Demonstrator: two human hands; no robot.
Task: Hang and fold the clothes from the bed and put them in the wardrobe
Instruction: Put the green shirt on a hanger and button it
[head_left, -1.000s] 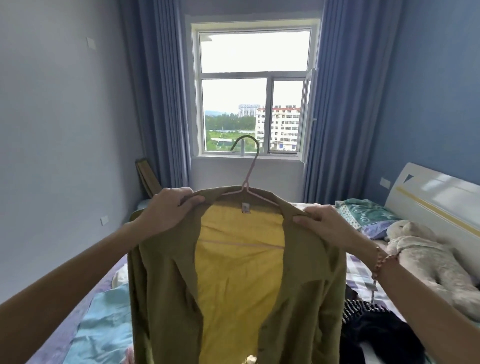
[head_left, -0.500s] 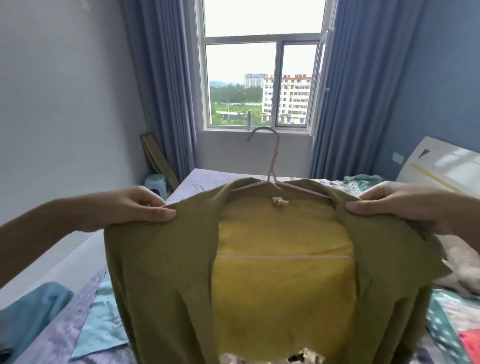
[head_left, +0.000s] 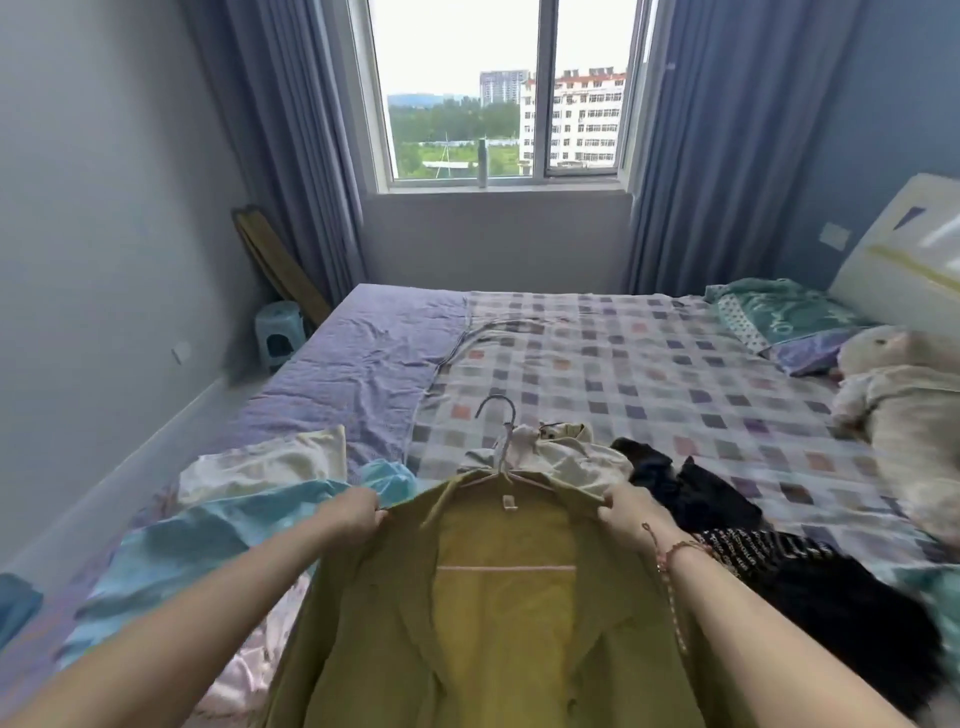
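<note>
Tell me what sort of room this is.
A bedroom, it seems: a wide bed with a pillow and plush toy by the headboard, curtains at the window, an olive jacket on a hanger.

A bed (head_left: 623, 353) with a checked cover fills the room. Beyond its far side a window (head_left: 498, 93) lets in flat daylight, with grey-blue curtains (head_left: 717, 130) hanging either side. Left of the bed run a pale grey wall (head_left: 104, 182) and a strip of floor (head_left: 197, 426); a small green stool (head_left: 278, 332) and leaning boards (head_left: 275, 260) stand off its far left corner. At its right end a white headboard (head_left: 904, 260) meets a blue wall (head_left: 909, 104).
</note>
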